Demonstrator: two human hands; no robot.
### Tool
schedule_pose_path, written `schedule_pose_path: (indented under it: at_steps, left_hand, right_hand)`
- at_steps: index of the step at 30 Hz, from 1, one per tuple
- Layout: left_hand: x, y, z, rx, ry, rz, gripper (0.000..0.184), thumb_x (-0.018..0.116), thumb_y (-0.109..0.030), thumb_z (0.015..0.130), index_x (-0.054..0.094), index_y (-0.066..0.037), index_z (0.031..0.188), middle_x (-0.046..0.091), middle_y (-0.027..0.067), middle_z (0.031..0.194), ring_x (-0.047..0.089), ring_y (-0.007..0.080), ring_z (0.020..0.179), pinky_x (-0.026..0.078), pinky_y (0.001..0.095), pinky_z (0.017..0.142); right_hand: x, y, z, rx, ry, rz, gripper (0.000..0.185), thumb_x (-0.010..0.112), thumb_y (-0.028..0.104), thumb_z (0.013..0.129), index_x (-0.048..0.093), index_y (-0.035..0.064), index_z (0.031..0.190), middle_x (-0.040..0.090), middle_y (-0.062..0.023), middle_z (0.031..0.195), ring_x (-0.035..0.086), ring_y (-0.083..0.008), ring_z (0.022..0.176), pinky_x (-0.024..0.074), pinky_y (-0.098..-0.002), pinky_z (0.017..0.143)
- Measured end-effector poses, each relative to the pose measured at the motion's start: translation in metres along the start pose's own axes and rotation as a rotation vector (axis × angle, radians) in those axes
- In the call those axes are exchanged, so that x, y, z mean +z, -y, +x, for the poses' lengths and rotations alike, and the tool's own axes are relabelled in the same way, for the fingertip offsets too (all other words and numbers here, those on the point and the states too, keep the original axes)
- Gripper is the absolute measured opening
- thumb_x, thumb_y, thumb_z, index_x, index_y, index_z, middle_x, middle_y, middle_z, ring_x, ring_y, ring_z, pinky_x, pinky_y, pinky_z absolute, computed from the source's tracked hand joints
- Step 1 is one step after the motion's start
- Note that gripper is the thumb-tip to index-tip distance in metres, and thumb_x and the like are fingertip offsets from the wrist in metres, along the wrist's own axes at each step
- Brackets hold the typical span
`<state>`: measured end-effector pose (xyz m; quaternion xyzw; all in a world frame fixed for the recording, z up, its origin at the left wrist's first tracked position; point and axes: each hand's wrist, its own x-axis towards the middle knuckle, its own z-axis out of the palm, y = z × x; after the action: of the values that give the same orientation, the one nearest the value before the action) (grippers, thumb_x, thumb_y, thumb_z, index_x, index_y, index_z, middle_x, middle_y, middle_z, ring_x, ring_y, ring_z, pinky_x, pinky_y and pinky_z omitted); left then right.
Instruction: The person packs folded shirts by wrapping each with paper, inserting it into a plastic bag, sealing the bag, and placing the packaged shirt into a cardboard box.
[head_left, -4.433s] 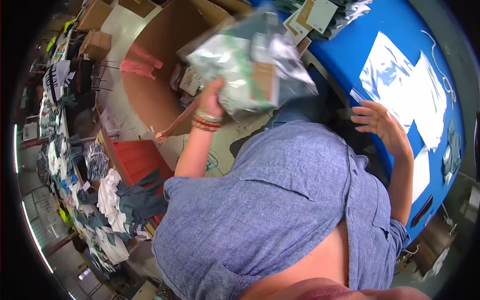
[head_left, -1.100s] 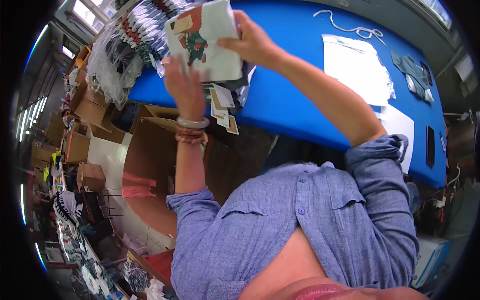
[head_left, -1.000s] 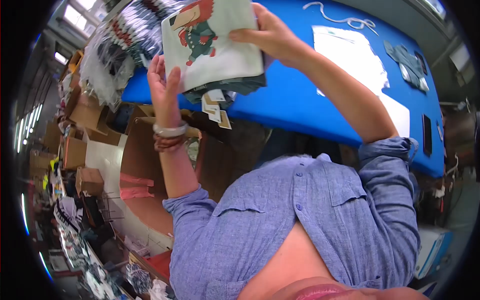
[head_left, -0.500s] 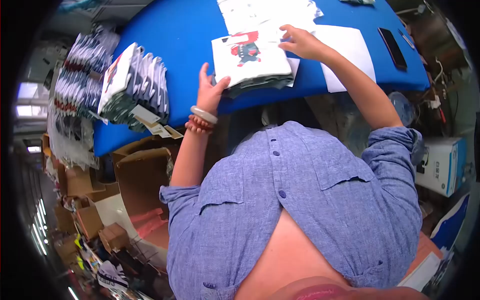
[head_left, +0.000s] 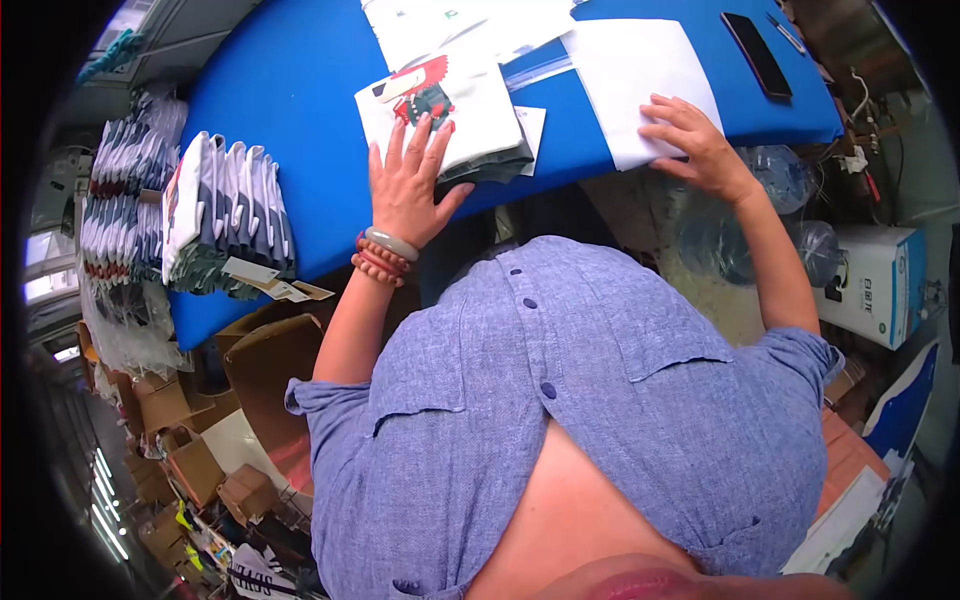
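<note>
A folded white garment (head_left: pixel 475 105) with a red and green cartoon print lies on the blue table (head_left: pixel 320 110), dark green fabric showing at its near edge. My left hand (head_left: pixel 407 190) rests on its near left part, fingers spread and open. A white tag (head_left: pixel 532 125) sticks out at the garment's right side. My right hand (head_left: pixel 695 150) is open at the near right edge of a white sheet (head_left: pixel 640 75), fingers apart and holding nothing. Beyond the folded garment are white, shiny pieces (head_left: pixel 430 25), partly cut off by the top of the view.
Folded garments with tags (head_left: pixel 225 215) stand at the table's left end, beside another stack (head_left: pixel 125 210). A phone (head_left: pixel 757 55) and a pen (head_left: pixel 786 34) lie at the right. Below are cardboard boxes (head_left: pixel 265 385), large clear bottles (head_left: pixel 715 245) and a white-and-blue box (head_left: pixel 875 285).
The folded garment has come down onto the table. My left hand has moved from its side onto its top; my right hand has left it and moved right to the white sheet.
</note>
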<state>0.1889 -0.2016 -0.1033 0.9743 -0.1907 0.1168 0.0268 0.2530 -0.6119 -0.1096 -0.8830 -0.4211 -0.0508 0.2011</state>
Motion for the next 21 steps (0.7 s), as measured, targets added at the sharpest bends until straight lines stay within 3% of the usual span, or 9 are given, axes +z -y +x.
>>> schedule_pose_path:
  at_steps: [7,14,17,21]
  left_hand:
    - [0.003,-0.002,-0.003,-0.020,-0.048,-0.029,0.075,0.069,-0.042,0.079,0.039,-0.022,0.144,0.034,0.0076,0.151,0.025,0.0350,0.141,0.020,0.0614,0.109]
    - [0.005,0.000,-0.004,-0.026,-0.057,-0.052,0.077,0.069,-0.048,0.077,0.039,-0.026,0.145,0.032,0.0050,0.152,0.025,0.0327,0.141,0.019,0.0626,0.109]
    - [0.003,-0.001,-0.004,-0.027,-0.061,-0.067,0.075,0.071,-0.040,0.077,0.040,-0.023,0.144,0.035,0.0070,0.151,0.026,0.0349,0.141,0.019,0.0609,0.109]
    - [0.005,-0.001,-0.005,-0.028,-0.071,-0.066,0.076,0.071,-0.043,0.077,0.040,-0.024,0.144,0.035,0.0064,0.151,0.026,0.0339,0.141,0.019,0.0615,0.109]
  right_hand:
    - [-0.020,-0.005,0.015,0.075,0.069,0.257,0.020,0.073,0.012,0.079,0.065,0.0062,0.096,0.065,-0.0079,0.114,0.049,-0.0298,0.127,0.0401,-0.0395,0.105]
    - [-0.020,-0.018,0.014,0.121,0.107,0.367,0.026,0.078,0.016,0.073,0.065,0.0073,0.094,0.065,-0.0047,0.113,0.049,-0.0270,0.127,0.0389,-0.0386,0.106]
    - [-0.019,-0.018,0.014,0.117,0.100,0.361,0.027,0.079,0.017,0.072,0.065,0.0075,0.092,0.065,-0.0036,0.112,0.049,-0.0267,0.127,0.0384,-0.0390,0.107]
    - [-0.019,-0.017,0.016,0.112,0.100,0.333,0.028,0.080,0.018,0.070,0.063,0.0074,0.091,0.064,-0.0022,0.112,0.049,-0.0268,0.126,0.0383,-0.0397,0.107]
